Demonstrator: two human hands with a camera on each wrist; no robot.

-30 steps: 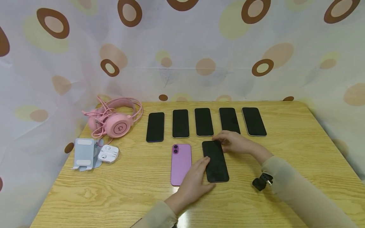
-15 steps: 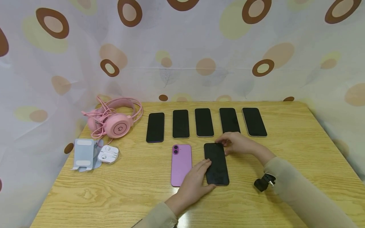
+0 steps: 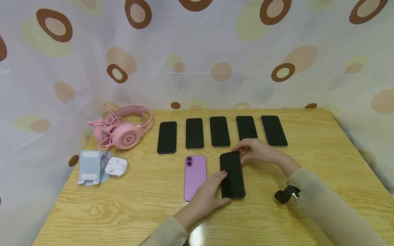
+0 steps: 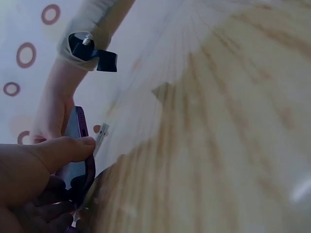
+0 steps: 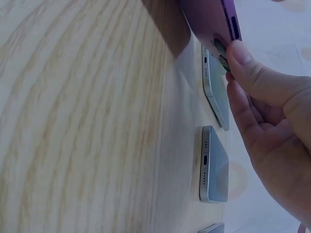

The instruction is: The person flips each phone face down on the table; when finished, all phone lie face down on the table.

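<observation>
Both hands hold a smartphone (image 3: 233, 176) with its dark screen up, at the front middle of the table. In the right wrist view its back (image 5: 206, 19) is purple, raised over the wood with a shadow below. My left hand (image 3: 204, 198) grips its lower left part, thumb at the bottom edge and fingers along the left side. At the upper right corner, my right hand (image 3: 253, 151) pinches it between thumb and fingers. Just left of it lies a pink-purple smartphone (image 3: 196, 177), back up with two camera lenses; the left hand overlaps its lower right part in the head view.
Behind, a row of several smartphones lies screen up, from the leftmost phone (image 3: 167, 137) to the rightmost phone (image 3: 274, 131). Pink headphones (image 3: 126, 131), a light blue phone stand (image 3: 89, 167) and white boxed earphones (image 3: 116, 166) sit at the left. A patterned curtain (image 3: 200, 51) hangs behind the table.
The held phone has shifted slightly, its lower end moving first toward me, then a little back and leftward. Both hands keep their hold on it.
</observation>
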